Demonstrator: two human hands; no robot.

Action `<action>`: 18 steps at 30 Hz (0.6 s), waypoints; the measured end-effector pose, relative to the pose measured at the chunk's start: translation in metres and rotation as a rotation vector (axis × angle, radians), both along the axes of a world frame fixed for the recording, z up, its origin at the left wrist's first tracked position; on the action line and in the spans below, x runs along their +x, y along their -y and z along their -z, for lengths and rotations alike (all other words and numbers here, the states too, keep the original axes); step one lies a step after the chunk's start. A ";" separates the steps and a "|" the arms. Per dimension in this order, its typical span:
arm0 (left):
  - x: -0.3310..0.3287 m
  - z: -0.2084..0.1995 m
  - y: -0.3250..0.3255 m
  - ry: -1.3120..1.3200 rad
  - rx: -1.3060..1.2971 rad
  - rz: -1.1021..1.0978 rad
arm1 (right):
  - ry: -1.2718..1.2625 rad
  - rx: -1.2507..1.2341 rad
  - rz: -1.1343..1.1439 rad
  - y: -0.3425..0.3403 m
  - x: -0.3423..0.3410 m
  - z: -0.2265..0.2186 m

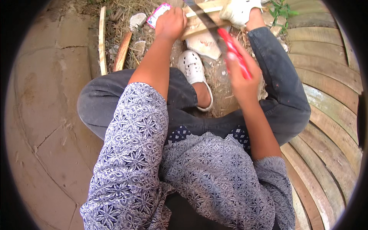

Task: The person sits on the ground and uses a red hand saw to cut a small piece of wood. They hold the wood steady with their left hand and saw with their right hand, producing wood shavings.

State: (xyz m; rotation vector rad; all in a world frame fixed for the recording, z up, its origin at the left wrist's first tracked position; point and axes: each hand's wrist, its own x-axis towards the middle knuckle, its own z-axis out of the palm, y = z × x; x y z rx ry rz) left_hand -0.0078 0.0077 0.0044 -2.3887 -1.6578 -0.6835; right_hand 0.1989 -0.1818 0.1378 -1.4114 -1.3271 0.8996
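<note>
My right hand point(245, 74) is closed round the red handle of a saw point(209, 21). Its long dark blade slants up and left across pieces of wood, and blur hides its edge. Up at the left, my left hand point(171, 23) is closed on the end of a pale wooden strip point(205, 9), its fingertips partly hidden. A wider wooden piece point(199, 25) lies just below the strip, over a pale flat stone point(203, 44). My right foot, in a white clog point(239, 10), presses on the wood's right end.
Another white clog point(191, 67) is on my left foot. A pink-edged packet point(157, 16) lies beside my left hand. Loose wooden sticks point(102, 40) and stones point(138, 21) lie on straw at the left. Curved planks point(326, 69) line the right; cracked paving point(50, 115) spreads left.
</note>
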 end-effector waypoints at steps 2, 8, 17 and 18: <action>0.000 0.005 0.000 0.043 0.009 0.012 | -0.050 -0.063 0.002 -0.013 -0.009 0.000; 0.008 0.006 0.002 0.083 -0.031 -0.014 | 0.014 0.027 0.000 0.005 0.002 0.036; 0.001 0.004 -0.019 -0.009 0.056 -0.116 | -0.058 -0.010 0.017 -0.017 -0.007 0.042; 0.000 0.006 -0.019 -0.002 0.075 -0.142 | -0.055 -0.005 0.016 -0.018 -0.009 0.041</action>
